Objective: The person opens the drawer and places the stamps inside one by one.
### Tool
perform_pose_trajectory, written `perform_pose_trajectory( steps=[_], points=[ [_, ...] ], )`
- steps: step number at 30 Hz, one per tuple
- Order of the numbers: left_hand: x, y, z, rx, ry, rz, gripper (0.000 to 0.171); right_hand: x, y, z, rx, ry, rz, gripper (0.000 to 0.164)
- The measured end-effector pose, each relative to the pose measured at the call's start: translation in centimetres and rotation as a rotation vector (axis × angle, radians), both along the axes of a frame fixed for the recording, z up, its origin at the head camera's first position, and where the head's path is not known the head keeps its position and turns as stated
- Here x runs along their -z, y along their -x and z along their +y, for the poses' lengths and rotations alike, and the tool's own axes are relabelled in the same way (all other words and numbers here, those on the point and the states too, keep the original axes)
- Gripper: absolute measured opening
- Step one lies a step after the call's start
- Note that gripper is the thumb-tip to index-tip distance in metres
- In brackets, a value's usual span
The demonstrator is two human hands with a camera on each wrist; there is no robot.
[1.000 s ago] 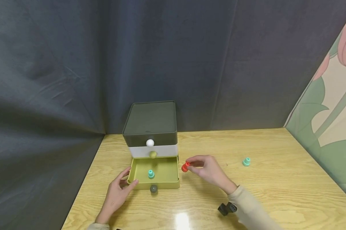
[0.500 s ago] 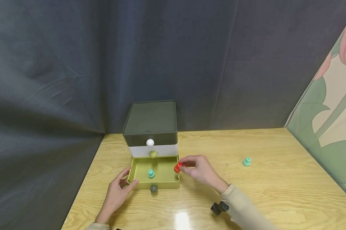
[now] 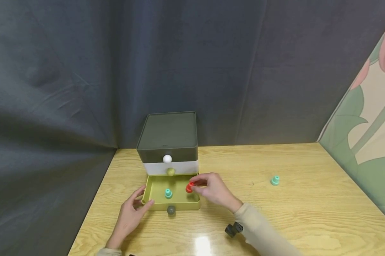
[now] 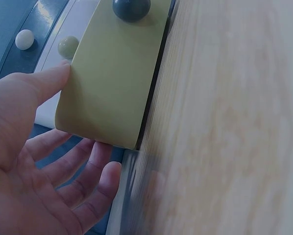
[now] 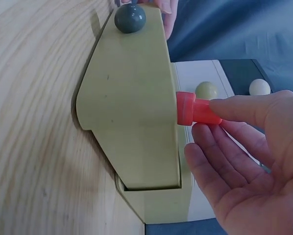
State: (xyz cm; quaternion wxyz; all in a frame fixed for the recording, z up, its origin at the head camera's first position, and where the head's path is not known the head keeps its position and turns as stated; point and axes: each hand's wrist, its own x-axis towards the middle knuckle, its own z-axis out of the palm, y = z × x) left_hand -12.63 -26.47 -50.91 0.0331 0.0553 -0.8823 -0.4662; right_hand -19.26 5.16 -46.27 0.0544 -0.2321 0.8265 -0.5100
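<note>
My right hand [image 3: 213,189] pinches a small red stepped plastic peg [image 5: 185,108] between thumb and fingertips. In the head view the peg is over the right part of the pulled-out olive drawer [image 3: 183,206], and in the right wrist view its wide end is level with the drawer's rim. Inside the drawer stands a turquoise stepped peg [image 3: 168,193], left of the middle. My left hand [image 3: 130,215] holds the drawer's front left corner, thumb [image 4: 53,81] at the top edge and fingers along the side.
The drawer belongs to a small cabinet [image 3: 167,131] with a dark top and a white drawer [image 3: 154,169] between. A dark round knob [image 3: 171,210] sticks out in front. Another turquoise peg [image 3: 275,180] stands on the wooden table to the right. Dark curtains hang behind and at left.
My right hand has moved left with the red peg, from beside the drawer to over its inside. The left hand and the drawer have stayed in place.
</note>
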Motion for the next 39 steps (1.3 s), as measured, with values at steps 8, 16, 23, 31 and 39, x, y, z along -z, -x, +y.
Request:
perform_pose_trajectory(
  steps=[8, 16, 23, 31, 39],
  points=[
    [-0.1, -0.1, 0.0, 0.003, -0.001, 0.003, 0.073, 0.2, 0.4, -1.5, -0.020, -0.043, 0.021, 0.019],
    [0.0, 0.0, 0.1, 0.002, -0.001, -0.010, 0.073, 0.7, 0.5, -2.8, -0.039, -0.088, 0.060, 0.017],
    [-0.2, 0.0, 0.0, -0.003, -0.006, -0.021, 0.073, 1.0, 0.9, -4.0, -0.075, -0.157, 0.095, 0.014],
    [-0.2, 0.0, 0.1, 0.009, -0.005, -0.006, 0.073, 1.7, 1.4, -4.8, -0.098, -0.246, 0.189, 0.010],
    [0.0, -0.1, 0.0, 0.003, -0.009, -0.002, 0.072, 2.1, 1.2, -5.5, -0.107, -0.307, 0.238, 0.009]
  ],
)
